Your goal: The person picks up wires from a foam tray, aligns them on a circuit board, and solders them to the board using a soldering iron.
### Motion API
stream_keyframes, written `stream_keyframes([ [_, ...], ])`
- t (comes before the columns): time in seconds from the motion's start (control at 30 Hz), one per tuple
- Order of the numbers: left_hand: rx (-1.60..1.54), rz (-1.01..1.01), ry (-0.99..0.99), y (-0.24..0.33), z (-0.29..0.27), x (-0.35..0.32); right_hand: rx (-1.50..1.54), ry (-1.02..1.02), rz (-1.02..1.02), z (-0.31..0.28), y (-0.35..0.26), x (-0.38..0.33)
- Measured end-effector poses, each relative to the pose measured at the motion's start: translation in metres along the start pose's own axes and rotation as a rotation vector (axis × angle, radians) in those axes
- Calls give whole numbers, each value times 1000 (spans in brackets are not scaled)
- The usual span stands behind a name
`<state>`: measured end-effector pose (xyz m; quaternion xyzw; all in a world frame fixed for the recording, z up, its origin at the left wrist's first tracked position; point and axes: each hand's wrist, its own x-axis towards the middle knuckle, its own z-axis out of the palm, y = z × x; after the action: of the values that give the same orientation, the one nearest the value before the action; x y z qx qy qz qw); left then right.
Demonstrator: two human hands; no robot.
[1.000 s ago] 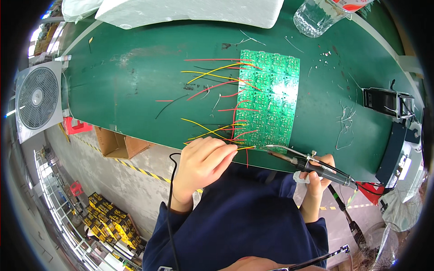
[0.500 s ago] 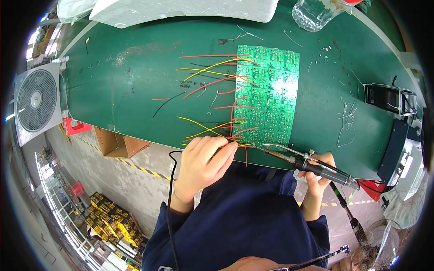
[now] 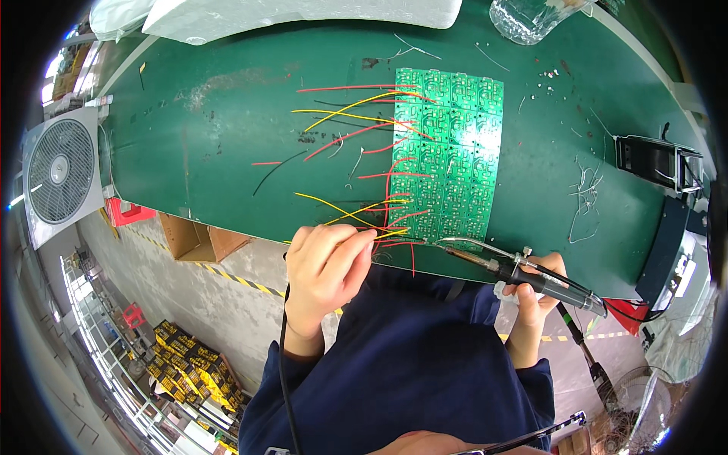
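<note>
A green sheet of circuit boards (image 3: 447, 136) lies on the table before me. Red, yellow and black wires (image 3: 343, 117) reach out from its left side. At the sheet's near left corner, the thumb and fingers of my left hand (image 3: 324, 265) are pinched together on a thin dark wire (image 3: 400, 239), its free end pointing right. My right hand (image 3: 540, 292) is wrapped round a black soldering iron (image 3: 542, 284) with a curved metal tube along it. The iron's tip is by the sheet's near edge, close to the wire's end; whether they touch I cannot tell.
A white foam block (image 3: 303, 17) and a clear plastic container (image 3: 527, 19) stand at the far edge. Wire scraps (image 3: 585, 193) lie on the right, near a black holder (image 3: 658, 161). A dark box (image 3: 663, 254) sits at the right edge, a fan (image 3: 61, 168) at the left.
My left hand has shifted slightly left. A dark wire now extends from its fingertips, where a yellow one lay before. The iron stays almost in place by the sheet's near edge.
</note>
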<state>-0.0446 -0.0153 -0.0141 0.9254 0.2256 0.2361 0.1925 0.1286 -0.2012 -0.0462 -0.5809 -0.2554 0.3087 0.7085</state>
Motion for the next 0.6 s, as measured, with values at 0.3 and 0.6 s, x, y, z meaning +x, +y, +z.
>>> stream_keyframes([
  [0.3,-1,75,-50,8,11,2,61,58,4,2,0,-2],
  [0.6,29,105,-67,11,15,2,-19,-22,1,-2,3,1],
])
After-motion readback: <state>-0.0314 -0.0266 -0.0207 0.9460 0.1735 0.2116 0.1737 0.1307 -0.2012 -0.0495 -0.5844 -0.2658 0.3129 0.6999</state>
